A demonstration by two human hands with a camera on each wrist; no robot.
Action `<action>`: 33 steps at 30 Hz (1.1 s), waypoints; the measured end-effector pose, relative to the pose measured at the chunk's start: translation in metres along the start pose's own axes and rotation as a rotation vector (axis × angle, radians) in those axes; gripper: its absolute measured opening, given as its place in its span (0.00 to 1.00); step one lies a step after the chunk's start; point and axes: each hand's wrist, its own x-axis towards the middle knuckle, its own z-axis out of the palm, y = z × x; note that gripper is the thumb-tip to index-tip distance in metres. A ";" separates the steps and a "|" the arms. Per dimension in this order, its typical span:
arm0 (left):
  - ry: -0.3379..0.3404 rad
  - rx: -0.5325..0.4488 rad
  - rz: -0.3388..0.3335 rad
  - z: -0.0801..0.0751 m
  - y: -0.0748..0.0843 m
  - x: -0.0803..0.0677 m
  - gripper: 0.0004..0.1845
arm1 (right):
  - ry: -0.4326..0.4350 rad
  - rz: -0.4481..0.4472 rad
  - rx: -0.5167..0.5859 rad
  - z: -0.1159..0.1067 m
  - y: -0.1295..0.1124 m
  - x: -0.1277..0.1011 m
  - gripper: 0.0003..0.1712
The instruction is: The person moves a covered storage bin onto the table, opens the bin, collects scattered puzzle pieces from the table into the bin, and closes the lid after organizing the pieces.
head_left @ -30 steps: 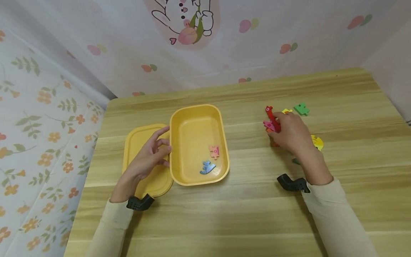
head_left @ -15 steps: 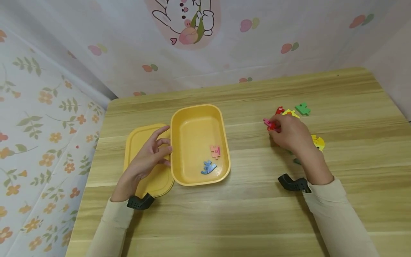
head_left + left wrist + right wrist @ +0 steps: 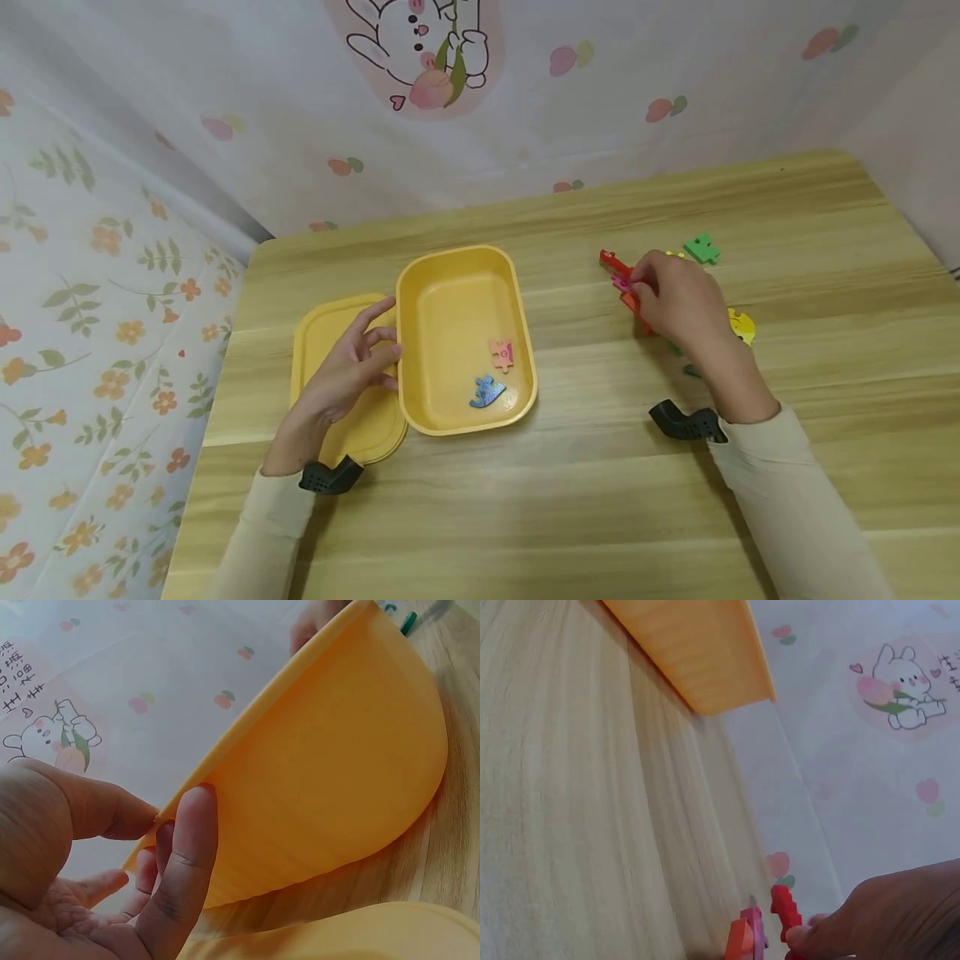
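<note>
At the left of the yellow box [image 3: 459,317], my left hand [image 3: 347,367] pinches the rim, thumb on the edge and a finger against the outer wall [image 3: 322,772]. Inside the box lie a pink puzzle piece [image 3: 502,355] and a blue puzzle piece [image 3: 487,391]. Over the pieces on the right of the table, my right hand [image 3: 684,300] pinches a long red puzzle piece [image 3: 784,906]. Pink [image 3: 621,284] and orange [image 3: 632,303] puzzle pieces show close by its fingers. Whether these are also held is unclear.
A yellow lid [image 3: 330,325] lies left of the box, partly under my left hand. Around my right hand are a green puzzle piece [image 3: 702,249], a yellow one [image 3: 742,326] and a dark green one [image 3: 692,371]. A patterned curtain [image 3: 600,108] hangs behind the table.
The red piece first drew back toward the right hand, then swung out to the left with its end pointing up-left. The orange piece shows more now. My left hand stays at the box.
</note>
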 end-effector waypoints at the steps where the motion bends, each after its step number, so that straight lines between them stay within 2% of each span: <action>1: -0.001 -0.003 -0.001 0.000 -0.001 0.000 0.42 | -0.007 0.009 -0.002 -0.001 0.001 0.000 0.13; 5: 0.003 0.007 -0.005 0.002 0.000 0.002 0.41 | -0.043 0.044 -0.017 -0.003 0.003 0.000 0.29; 7: -0.002 0.011 -0.006 0.003 0.001 0.003 0.41 | -0.051 0.058 -0.022 -0.003 0.003 -0.001 0.33; 16: 0.002 -0.006 0.001 0.002 -0.002 0.000 0.41 | -0.014 0.026 0.037 -0.005 -0.001 0.000 0.27; 22: 0.002 -0.002 0.003 -0.001 0.000 -0.004 0.41 | -0.062 -0.001 0.065 -0.005 -0.007 0.002 0.33; 28: -0.005 -0.015 0.010 -0.001 0.002 -0.003 0.40 | -0.041 -0.014 0.126 -0.003 -0.009 0.003 0.23; 33: -0.010 -0.024 0.006 0.001 0.000 -0.001 0.41 | -0.015 -0.021 0.147 -0.002 -0.010 0.001 0.21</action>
